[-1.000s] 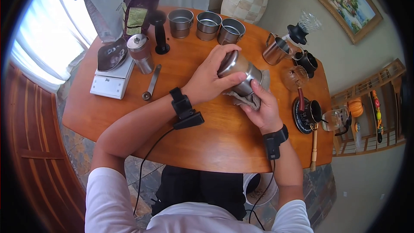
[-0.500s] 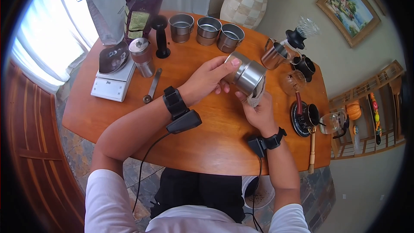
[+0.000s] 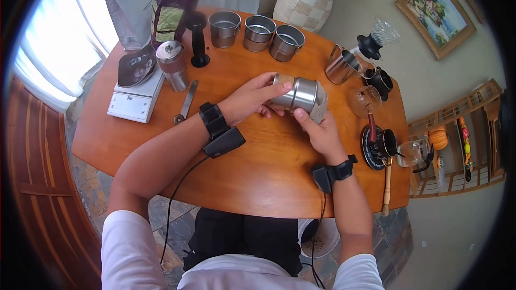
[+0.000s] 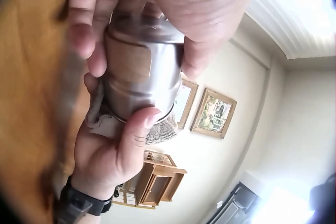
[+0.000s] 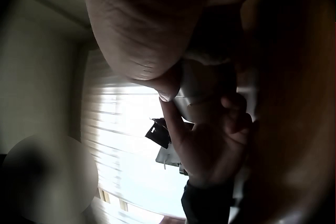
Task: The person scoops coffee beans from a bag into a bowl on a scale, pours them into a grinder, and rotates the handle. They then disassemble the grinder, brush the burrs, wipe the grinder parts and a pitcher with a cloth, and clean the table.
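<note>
A steel cup (image 3: 304, 94) with a tan patch lies tilted on its side in the air between both hands. The left hand (image 3: 251, 99) grips its left end, thumb on top and fingers beneath. At the other end, the right hand (image 3: 322, 131) holds a grey cloth (image 3: 321, 104) against the cup, its thumb on the metal. In the left wrist view the cup (image 4: 142, 71) shows its tan patch, with the cloth (image 4: 163, 132) around its far end. The right wrist view is dark; the cup (image 5: 197, 90) appears between the hands.
Three steel cups (image 3: 259, 33) stand at the table's back. On the left are a grinder (image 3: 173, 67), a white scale (image 3: 130, 104) and a black tamper (image 3: 199, 45). A steel pitcher (image 3: 342, 67), glassware and a black cup (image 3: 386, 142) on a saucer stand right, near a brush (image 3: 387, 190).
Over the last second the cup has turned in the hands, its cloth-covered end now facing right. The left hand has shifted its hold, and the right hand has moved slightly with the cloth.
</note>
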Available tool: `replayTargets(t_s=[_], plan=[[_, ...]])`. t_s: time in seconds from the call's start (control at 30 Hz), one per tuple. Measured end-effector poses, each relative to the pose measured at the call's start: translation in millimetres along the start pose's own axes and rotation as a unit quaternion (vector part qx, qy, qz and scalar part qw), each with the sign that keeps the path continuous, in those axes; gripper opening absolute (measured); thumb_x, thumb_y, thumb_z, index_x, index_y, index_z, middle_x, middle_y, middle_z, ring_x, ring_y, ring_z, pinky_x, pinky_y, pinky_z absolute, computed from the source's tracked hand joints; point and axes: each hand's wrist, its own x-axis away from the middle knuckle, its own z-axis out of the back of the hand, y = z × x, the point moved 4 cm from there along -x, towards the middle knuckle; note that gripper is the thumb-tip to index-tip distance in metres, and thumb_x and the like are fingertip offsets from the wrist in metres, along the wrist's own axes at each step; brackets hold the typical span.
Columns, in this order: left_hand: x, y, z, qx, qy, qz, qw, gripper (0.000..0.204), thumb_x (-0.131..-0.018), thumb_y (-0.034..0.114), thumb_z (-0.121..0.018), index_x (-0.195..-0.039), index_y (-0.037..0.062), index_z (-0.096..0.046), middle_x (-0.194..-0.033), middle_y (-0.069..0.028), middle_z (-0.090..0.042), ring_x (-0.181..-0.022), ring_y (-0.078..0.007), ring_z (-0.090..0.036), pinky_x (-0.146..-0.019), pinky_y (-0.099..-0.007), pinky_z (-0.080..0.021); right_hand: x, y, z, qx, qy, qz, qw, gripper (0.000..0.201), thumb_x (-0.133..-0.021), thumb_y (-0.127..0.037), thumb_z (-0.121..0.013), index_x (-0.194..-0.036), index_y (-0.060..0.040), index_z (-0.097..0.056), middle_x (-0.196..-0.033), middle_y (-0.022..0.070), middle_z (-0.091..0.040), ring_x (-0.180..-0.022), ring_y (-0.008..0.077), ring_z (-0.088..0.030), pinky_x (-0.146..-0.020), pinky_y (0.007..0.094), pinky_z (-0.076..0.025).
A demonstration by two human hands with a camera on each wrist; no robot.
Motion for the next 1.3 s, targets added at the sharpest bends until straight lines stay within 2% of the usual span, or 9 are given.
replayTargets(t_s=[0.37, 0.47, 0.53, 0.7, 0.87, 1.0, 1.13, 1.17, 1.3], plan=[[-6, -6, -7, -0.037, -0.066, -0.243, 0.967, 0.067, -0.100, 0.033, -0.074, -0.151, 0.0065, -0.040, -0.132, -0.0074, -0.058, -0.116, -0.0147, -0.058, -0.085, -0.0272, -0.053, 2, -7, -11, -0.393, -0.024, -0.096, 0.914, 0.055, -0.102, -0.024, -0.068, -0.149, -0.0049, -0.045, -0.138, 0.0106, -0.060, -0.121, 0.0244, -0.062, -0.094, 0.0405, -0.059], [0, -5, -6, -0.056, -0.018, -0.169, 0.984, 0.063, -0.103, 0.039, -0.068, -0.150, 0.0062, -0.042, -0.125, -0.0074, -0.061, -0.108, -0.0136, -0.062, -0.081, -0.0265, -0.054, 2, -11, -14, -0.305, -0.048, -0.059, 0.949, 0.049, -0.103, -0.025, -0.068, -0.145, -0.0045, -0.051, -0.132, 0.0100, -0.065, -0.115, 0.0240, -0.065, -0.093, 0.0386, -0.057], [2, -3, -6, -0.043, -0.009, -0.128, 0.991, 0.063, -0.104, 0.044, -0.065, -0.149, 0.0060, -0.043, -0.120, -0.0071, -0.062, -0.101, -0.0129, -0.063, -0.078, -0.0261, -0.055, 4, -14, -14, -0.009, -0.047, 0.000, 0.999, 0.040, -0.103, -0.026, -0.070, -0.135, -0.0037, -0.060, -0.122, 0.0075, -0.070, -0.107, 0.0201, -0.066, -0.092, 0.0350, -0.055], [-4, -9, -3, -0.049, 0.011, -0.066, 0.997, 0.063, -0.106, 0.054, -0.056, -0.146, 0.0058, -0.047, -0.108, -0.0052, -0.064, -0.083, -0.0110, -0.064, -0.071, -0.0251, -0.055, 3, -23, -15, 0.219, -0.084, 0.063, 0.970, 0.034, -0.101, -0.024, -0.073, -0.126, -0.0030, -0.066, -0.116, 0.0043, -0.071, -0.100, 0.0163, -0.065, -0.091, 0.0322, -0.053], [1, -3, -9, -0.029, 0.003, -0.114, 0.993, 0.060, -0.105, 0.050, -0.062, -0.142, 0.0060, -0.046, -0.121, -0.0105, -0.063, -0.097, -0.0149, -0.069, -0.075, -0.0270, -0.056, -1, -8, 8, -0.272, -0.009, -0.041, 0.961, 0.052, -0.106, -0.044, -0.061, -0.138, -0.0028, -0.058, -0.122, 0.0079, -0.072, -0.102, 0.0209, -0.071, -0.073, 0.0333, -0.061], [2, -2, -9, 0.006, 0.048, -0.122, 0.991, 0.056, -0.106, 0.041, -0.062, -0.145, 0.0071, -0.041, -0.132, -0.0129, -0.059, -0.103, -0.0227, -0.069, -0.084, -0.0342, -0.060, -10, 1, 38, -0.340, 0.146, -0.008, 0.929, 0.056, -0.111, -0.050, -0.044, -0.140, -0.0026, -0.055, -0.125, 0.0124, -0.070, -0.104, 0.0220, -0.072, -0.069, 0.0347, -0.062], [-4, -6, 4, 0.160, 0.064, -0.095, 0.980, 0.062, -0.105, 0.039, -0.063, -0.147, 0.0068, -0.030, -0.141, -0.0224, -0.055, -0.120, -0.0363, -0.069, -0.089, -0.0408, -0.061, -4, -19, 26, -0.139, 0.266, 0.167, 0.939, 0.050, -0.113, -0.042, -0.045, -0.140, -0.0021, -0.056, -0.127, 0.0089, -0.070, -0.113, 0.0247, -0.069, -0.091, 0.0373, -0.058], [-4, -6, 4, 0.158, 0.066, -0.088, 0.981, 0.061, -0.106, 0.039, -0.062, -0.146, 0.0069, -0.031, -0.141, -0.0224, -0.055, -0.120, -0.0361, -0.069, -0.091, -0.0413, -0.061, 3, -9, 27, -0.041, 0.215, 0.124, 0.968, 0.050, -0.112, -0.035, -0.047, -0.146, 0.0024, -0.051, -0.141, 0.0140, -0.063, -0.131, 0.0313, -0.061, -0.112, 0.0454, -0.045], [-4, -10, 1, 0.122, 0.064, -0.096, 0.986, 0.061, -0.105, 0.043, -0.063, -0.143, 0.0050, -0.034, -0.138, -0.0174, -0.055, -0.122, -0.0292, -0.066, -0.093, -0.0431, -0.061, 1, -55, -20, 0.280, 0.133, 0.278, 0.909, 0.052, -0.107, -0.021, -0.055, -0.153, 0.0003, -0.046, -0.158, 0.0186, -0.049, -0.147, 0.0385, -0.045, -0.123, 0.0494, -0.030]])
